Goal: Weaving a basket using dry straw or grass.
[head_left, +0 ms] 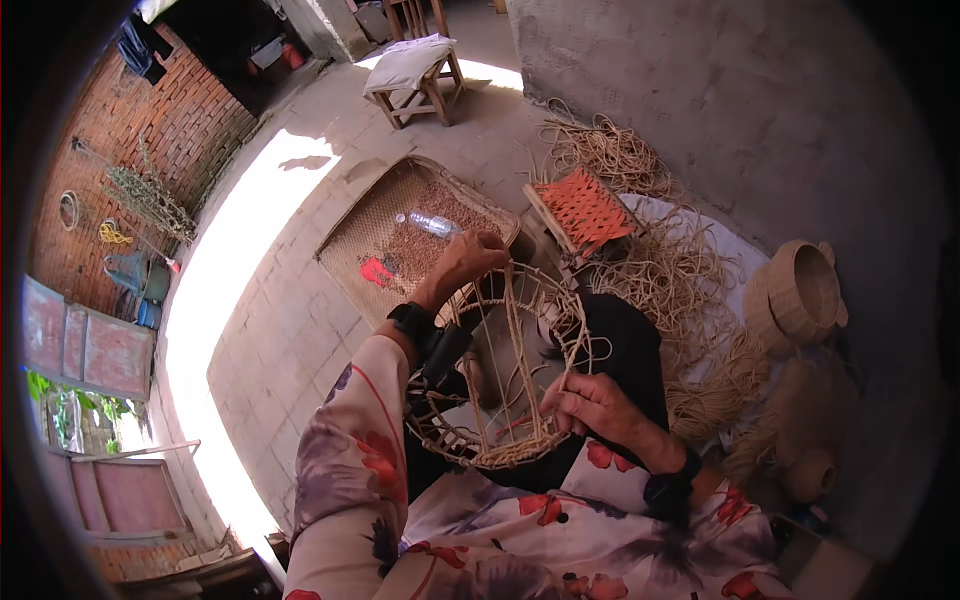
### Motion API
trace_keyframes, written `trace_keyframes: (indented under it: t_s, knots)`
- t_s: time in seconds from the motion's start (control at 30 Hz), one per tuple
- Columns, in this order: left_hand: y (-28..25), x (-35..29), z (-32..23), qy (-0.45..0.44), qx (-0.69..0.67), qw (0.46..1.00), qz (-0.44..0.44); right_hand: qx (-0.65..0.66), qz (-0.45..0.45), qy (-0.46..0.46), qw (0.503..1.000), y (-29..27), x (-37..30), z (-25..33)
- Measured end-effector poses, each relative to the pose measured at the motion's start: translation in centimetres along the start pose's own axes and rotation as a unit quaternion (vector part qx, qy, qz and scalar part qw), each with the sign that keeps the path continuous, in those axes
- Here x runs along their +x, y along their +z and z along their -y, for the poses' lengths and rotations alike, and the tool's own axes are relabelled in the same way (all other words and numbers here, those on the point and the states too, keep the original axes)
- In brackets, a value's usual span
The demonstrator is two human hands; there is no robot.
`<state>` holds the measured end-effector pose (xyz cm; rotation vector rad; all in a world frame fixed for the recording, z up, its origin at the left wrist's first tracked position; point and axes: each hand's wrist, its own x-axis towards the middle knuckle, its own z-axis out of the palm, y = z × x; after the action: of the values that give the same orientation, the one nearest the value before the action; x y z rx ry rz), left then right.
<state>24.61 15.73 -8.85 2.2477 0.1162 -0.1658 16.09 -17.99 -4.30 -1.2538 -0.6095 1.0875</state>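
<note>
A round open basket frame (pixel 500 458), bound with straw-coloured cord, rests across my lap. Several cords stretch lengthwise over its opening. At the frame's far side my left hand (pixel 474 258) is closed, fingertips pinched on a light cord (pixel 514 315) that runs down toward the near rim. My right hand (pixel 600 408) is closed too, pinching a cord strand at the frame's right side, close to the near rim. A thin loose loop of cord sticks out just above that hand. Both wrists wear dark bands.
A woven tray (pixel 345 250) with brown kernels, a clear plastic bottle (pixel 435 224) and a red item lies ahead. To the right are an orange woven stool (pixel 583 212), heaped cord (pixel 680 290) and woven baskets (pixel 808 290). A cushioned wooden stool (pixel 412 68) stands farther off.
</note>
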Motion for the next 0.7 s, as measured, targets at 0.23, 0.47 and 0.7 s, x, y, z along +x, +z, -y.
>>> trace_keyframes:
  t_s: [0.23, 0.47, 0.7]
  knots:
    - [-1.8, 0.9, -1.1, 0.252, 0.246, 0.935, 0.05, 0.006, -0.003, 0.004, 1.0, 0.0, 0.5, -0.1]
    - [-3.2, 0.7, -0.2, 0.195, 0.208, 0.956, 0.074, -0.012, 0.004, 0.023, 1.0, 0.1, 0.7, 0.3]
    - [-2.8, 0.6, 0.4, 0.072, 0.164, 0.983, 0.025, -0.032, -0.007, 0.035, 0.999, -0.1, 1.0, 0.4]
